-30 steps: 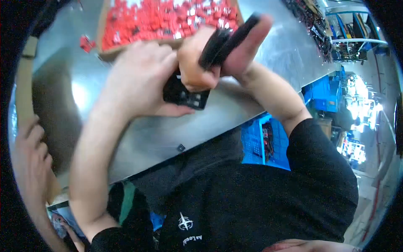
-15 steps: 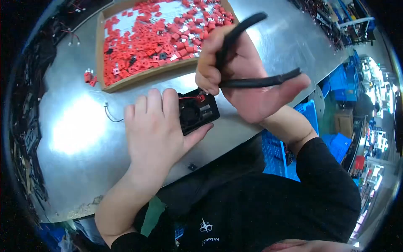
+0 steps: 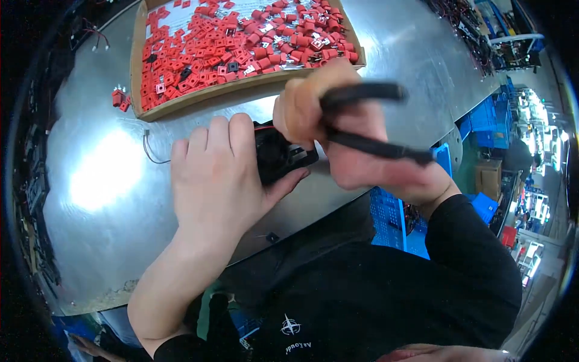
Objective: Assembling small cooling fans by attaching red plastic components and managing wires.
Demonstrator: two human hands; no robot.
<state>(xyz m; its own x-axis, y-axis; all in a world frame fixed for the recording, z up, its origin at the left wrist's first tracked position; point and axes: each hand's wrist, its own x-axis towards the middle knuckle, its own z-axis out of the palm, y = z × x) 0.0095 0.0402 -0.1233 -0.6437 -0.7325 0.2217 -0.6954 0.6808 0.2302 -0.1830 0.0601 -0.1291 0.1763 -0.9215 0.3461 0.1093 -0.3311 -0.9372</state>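
Observation:
My left hand [image 3: 211, 160] is closed over a black plastic housing [image 3: 304, 160], its thumb along the near edge. A small round fan [image 3: 271, 152] sits in the housing, with a short red wire partly in view. At the housing's far right, my right hand [image 3: 332, 114] grips a pair of pliers [image 3: 374, 146] by their black handles. The two handles stand apart and point to the right, smeared by motion. The pliers' jaws are hidden behind my fingers at the housing.
A cardboard tray [image 3: 140, 78] of red plastic parts lies beyond my hands on the metal table [image 3: 96, 253]. Loose red parts [image 3: 119, 98] and a thin cable [image 3: 148, 145] lie at the left. A small black piece [image 3: 272, 237] rests near the front edge. Blue crates [image 3: 386, 217] stand at the right.
My right hand has come lower and closer over the housing with the pliers, covering the red connector there. My left hand keeps its hold. The whole view has shifted slightly.

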